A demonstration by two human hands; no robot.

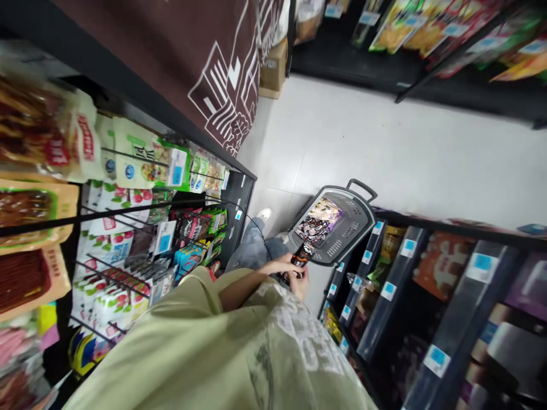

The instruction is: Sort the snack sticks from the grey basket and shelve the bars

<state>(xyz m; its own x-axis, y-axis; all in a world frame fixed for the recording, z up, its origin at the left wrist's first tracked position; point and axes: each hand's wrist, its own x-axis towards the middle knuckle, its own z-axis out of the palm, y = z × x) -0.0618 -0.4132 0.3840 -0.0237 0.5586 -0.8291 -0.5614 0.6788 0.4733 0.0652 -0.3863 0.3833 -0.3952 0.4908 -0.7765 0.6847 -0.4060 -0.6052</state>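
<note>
Close in front of my shirt, my two hands meet around a dark snack packet [301, 254] with orange and white print. My left hand [280, 265] reaches in from the left, its fingers closed on the packet's near end. Just below it, my right hand [298, 282] is curled about the same end, its fingers partly hidden. The packet's far end points toward a dark grey shopping basket [352, 232] beyond my hands. Several small dark-wrapped packets [314, 228] and a pale packet [323, 209] lie in the basket.
A rack of hanging snack bags [137, 154] runs along my left. Shelves with blue-marked price tags [409, 246] stand at my right, and another shelf of bags [397, 25] is across the pale floor [376, 131]. A cardboard box [273, 68] sits beside a brown printed panel [171, 62].
</note>
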